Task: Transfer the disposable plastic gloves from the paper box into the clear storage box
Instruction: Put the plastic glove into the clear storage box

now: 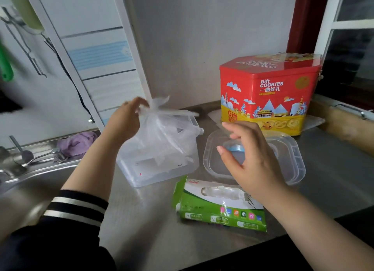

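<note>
My left hand (127, 119) pinches the top of a bunch of thin, translucent plastic gloves (162, 129) that hangs down into the clear storage box (162, 169) on the steel counter. My right hand (249, 157) hovers with spread, relaxed fingers above the box's clear lid (293, 163), which lies flat to the right. The green and white paper glove box (218, 208) lies on its side at the front, below my right hand, with some plastic showing in its window opening.
A red and yellow cookie tin (269, 92) stands at the back right against the wall. A steel sink (30, 175) with a purple cloth (77, 143) and utensils lies to the left. A window frame (344, 48) borders the right.
</note>
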Action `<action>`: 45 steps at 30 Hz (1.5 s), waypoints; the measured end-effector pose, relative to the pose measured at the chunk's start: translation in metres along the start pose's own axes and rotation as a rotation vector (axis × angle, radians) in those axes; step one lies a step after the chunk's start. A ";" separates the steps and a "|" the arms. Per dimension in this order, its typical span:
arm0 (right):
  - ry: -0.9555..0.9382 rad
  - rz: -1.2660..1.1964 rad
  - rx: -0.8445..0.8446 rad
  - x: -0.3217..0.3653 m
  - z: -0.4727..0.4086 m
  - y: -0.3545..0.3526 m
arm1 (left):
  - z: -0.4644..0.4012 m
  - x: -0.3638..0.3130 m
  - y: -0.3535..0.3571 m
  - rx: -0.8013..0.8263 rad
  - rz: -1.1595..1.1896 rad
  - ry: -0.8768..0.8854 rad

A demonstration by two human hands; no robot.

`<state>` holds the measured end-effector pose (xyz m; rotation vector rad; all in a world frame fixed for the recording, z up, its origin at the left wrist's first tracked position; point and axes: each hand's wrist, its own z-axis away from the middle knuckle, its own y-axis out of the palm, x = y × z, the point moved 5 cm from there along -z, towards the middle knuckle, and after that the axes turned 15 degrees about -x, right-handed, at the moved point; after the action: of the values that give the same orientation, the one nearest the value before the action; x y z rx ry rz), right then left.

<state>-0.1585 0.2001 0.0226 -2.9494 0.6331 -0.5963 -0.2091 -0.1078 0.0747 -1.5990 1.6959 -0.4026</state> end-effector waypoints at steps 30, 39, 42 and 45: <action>0.437 0.050 0.935 -0.023 0.054 0.033 | 0.043 -0.005 0.048 1.007 -0.291 -0.214; 0.510 -0.078 0.961 -0.026 0.055 0.029 | 0.056 -0.074 -0.029 -0.284 0.091 0.219; 0.510 -0.083 0.968 -0.025 0.057 0.033 | 0.108 -0.103 -0.020 -0.007 0.460 0.272; 0.502 -0.066 0.970 -0.028 0.058 0.036 | 0.159 -0.097 0.027 0.533 0.337 0.318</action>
<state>-0.1735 0.1778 -0.0456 -1.9176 0.1615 -1.2317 -0.1238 0.0312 -0.0202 -0.8795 1.8472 -0.8838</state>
